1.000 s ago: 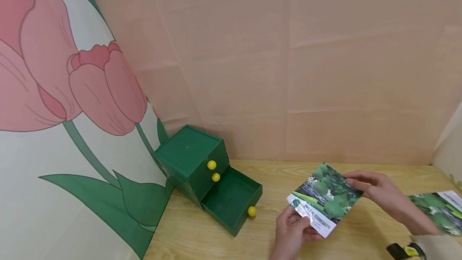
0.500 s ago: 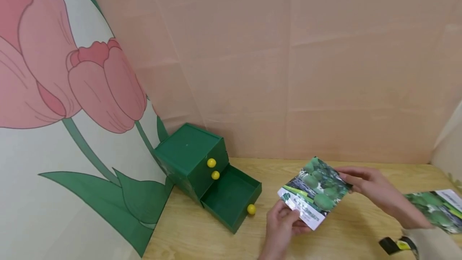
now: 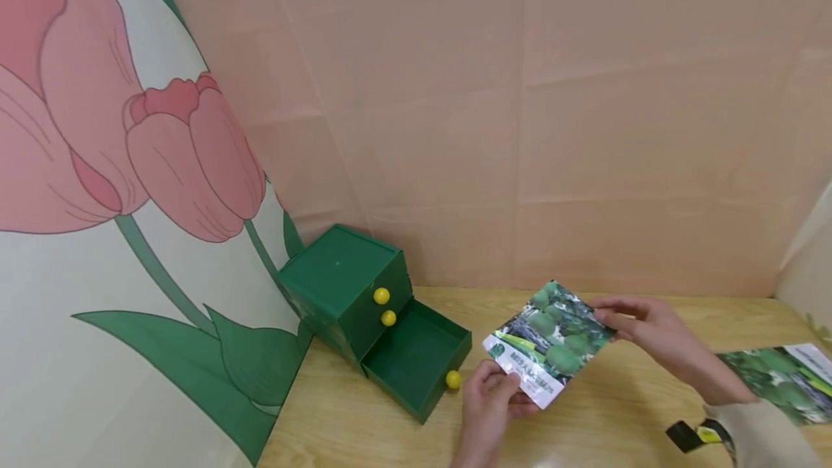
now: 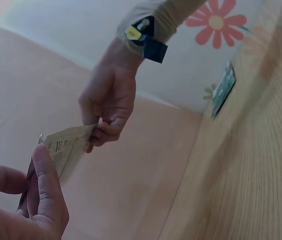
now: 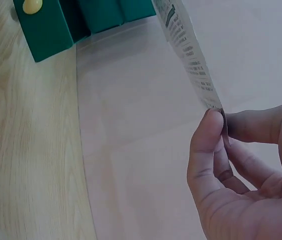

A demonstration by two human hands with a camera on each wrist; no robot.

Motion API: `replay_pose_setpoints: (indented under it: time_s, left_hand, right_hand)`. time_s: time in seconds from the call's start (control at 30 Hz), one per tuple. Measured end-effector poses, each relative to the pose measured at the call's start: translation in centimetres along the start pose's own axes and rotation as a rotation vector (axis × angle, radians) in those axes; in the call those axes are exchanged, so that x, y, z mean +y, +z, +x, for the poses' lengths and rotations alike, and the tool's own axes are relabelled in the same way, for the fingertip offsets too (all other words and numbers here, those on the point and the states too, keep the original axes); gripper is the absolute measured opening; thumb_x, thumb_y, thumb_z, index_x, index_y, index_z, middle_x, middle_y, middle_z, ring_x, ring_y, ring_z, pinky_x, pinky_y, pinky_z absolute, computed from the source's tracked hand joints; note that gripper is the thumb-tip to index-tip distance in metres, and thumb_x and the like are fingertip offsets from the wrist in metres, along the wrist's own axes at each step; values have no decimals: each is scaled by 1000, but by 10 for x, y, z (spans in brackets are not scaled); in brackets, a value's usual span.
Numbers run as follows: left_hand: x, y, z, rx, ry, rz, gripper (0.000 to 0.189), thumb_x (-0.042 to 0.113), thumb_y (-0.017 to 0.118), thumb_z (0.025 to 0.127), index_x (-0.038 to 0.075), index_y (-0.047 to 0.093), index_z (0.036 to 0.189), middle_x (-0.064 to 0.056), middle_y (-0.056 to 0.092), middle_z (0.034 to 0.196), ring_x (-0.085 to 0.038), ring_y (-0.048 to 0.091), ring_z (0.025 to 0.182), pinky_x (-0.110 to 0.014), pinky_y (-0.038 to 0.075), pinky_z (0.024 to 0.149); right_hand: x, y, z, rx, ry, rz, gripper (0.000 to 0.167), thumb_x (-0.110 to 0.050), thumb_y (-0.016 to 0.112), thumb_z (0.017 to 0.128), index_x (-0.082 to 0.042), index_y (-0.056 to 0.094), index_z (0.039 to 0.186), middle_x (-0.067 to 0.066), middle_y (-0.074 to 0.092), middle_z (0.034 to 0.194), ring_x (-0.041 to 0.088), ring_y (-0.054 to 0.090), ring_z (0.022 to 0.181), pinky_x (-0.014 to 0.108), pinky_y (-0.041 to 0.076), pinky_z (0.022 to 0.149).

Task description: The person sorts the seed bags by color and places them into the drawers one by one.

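Note:
Both hands hold a flat, glossy seed packet point(image 3: 551, 338) printed with round green fruits and a white label band, tilted above the table. My left hand point(image 3: 489, 399) pinches its lower-left edge, thumb on the printed front. At the upper-right edge, my right hand point(image 3: 656, 334) pinches it between thumb and fingers. The right wrist view shows the back of the packet point(image 5: 193, 60), pale with lines of small print. To the left, a green drawer box point(image 3: 338, 266) with yellow knobs stands with its lower drawer point(image 3: 416, 360) pulled out and nothing visible inside.
A second, similar packet point(image 3: 780, 381) lies on the wooden table point(image 3: 364, 439) at the right, partly behind the right forearm. A pink cloth wall point(image 3: 520, 128) closes off the back, and a tulip-painted wall point(image 3: 52, 295) stands at the left.
Both hands have carried the packet a little to the left, closer to the pulled-out drawer, keeping the same pinch. The box and the second packet have stayed in place.

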State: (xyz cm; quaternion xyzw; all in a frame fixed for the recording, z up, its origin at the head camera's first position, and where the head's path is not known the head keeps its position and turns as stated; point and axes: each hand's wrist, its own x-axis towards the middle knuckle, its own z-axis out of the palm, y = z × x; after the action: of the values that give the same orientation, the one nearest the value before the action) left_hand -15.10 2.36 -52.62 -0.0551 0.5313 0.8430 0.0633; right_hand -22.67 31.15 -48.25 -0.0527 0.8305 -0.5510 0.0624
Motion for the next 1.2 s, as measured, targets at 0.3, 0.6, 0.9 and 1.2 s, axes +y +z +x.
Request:
replay_pose_setpoints:
  time_s: [0.3, 0.6, 0.9, 1.2]
  left_hand:
    - [3, -16, 1, -12, 42, -2, 13, 2, 69, 97, -6, 63, 106, -10, 73, 89, -18, 72, 70, -27, 65, 63]
    - [6, -32, 2, -30, 97, 18, 21, 3, 69, 97, -13, 61, 109, -10, 74, 91, -16, 74, 70, -26, 66, 64]
    - [13, -46, 2, -7, 104, 32, 24, 4, 70, 98, -13, 58, 109, -9, 73, 89, -16, 73, 70, -27, 66, 65]
    - [17, -59, 2, 41, 77, 53, 23, 4, 71, 97, -12, 60, 109, -8, 73, 88, -16, 72, 70, -27, 66, 66]
  right_hand:
    - [-5, 9, 5, -26, -21, 51, 45, -28, 65, 108, 2, 63, 142, 4, 68, 131, 9, 71, 103, 35, 66, 86]
    - [-10, 20, 11, -37, -64, 76, 46, -28, 67, 107, 3, 64, 142, 15, 68, 135, 13, 73, 102, 34, 67, 85]
    - [-14, 32, 16, -90, -114, 123, 45, -22, 66, 108, 6, 61, 143, 26, 63, 142, 15, 74, 101, 36, 67, 87]
    - [-18, 46, 21, -137, -107, 156, 46, -18, 67, 107, 8, 59, 143, 31, 60, 143, 17, 75, 103, 33, 67, 89]
